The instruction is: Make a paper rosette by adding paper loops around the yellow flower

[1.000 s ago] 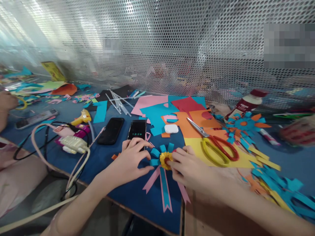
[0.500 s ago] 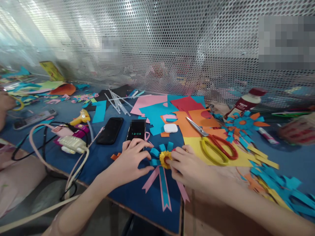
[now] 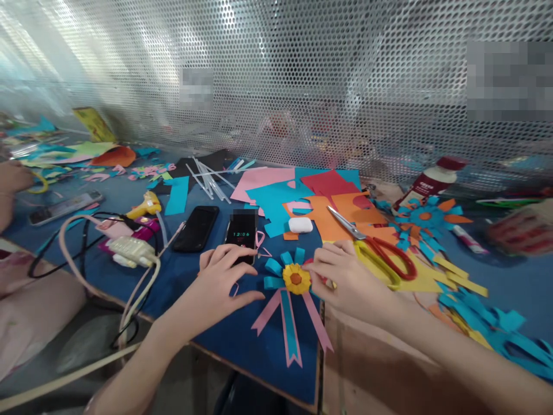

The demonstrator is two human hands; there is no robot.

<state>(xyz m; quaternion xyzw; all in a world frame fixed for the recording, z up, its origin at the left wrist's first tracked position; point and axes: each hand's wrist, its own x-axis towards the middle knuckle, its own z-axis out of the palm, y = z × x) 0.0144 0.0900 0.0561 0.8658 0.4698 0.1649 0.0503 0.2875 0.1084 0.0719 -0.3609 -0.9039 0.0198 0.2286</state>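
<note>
A paper rosette lies near the table's front edge: a yellow flower (image 3: pixel 297 279) with an orange-brown centre, blue paper loops (image 3: pixel 273 266) around it and forked pink and blue ribbon tails (image 3: pixel 287 323) below. My right hand (image 3: pixel 345 279) is at its right side, fingertips at the yellow flower's edge, fingers bent and somewhat apart; it hides the loops there. My left hand (image 3: pixel 227 279) is left of the rosette, apart from it, with fingers spread. Its fingertips overlap the lower end of a phone (image 3: pixel 240 230) showing 12:06. A small pink paper loop (image 3: pixel 260 238) lies beside that phone.
Open scissors (image 3: pixel 367 245) lie on coloured paper sheets (image 3: pixel 337 210) beyond my right hand. A white case (image 3: pixel 300 225), a black phone (image 3: pixel 196 229), a yellow glue gun (image 3: pixel 149 204) and cables (image 3: pixel 129 253) are nearby. A bottle (image 3: pixel 432 181) and blue flower (image 3: pixel 425 216) stand right. Another person's hand (image 3: pixel 12 181) is far left.
My left hand has drawn back leftward from the blue loops. My right hand has shifted slightly right, uncovering more of the yellow flower and the right pink tail.
</note>
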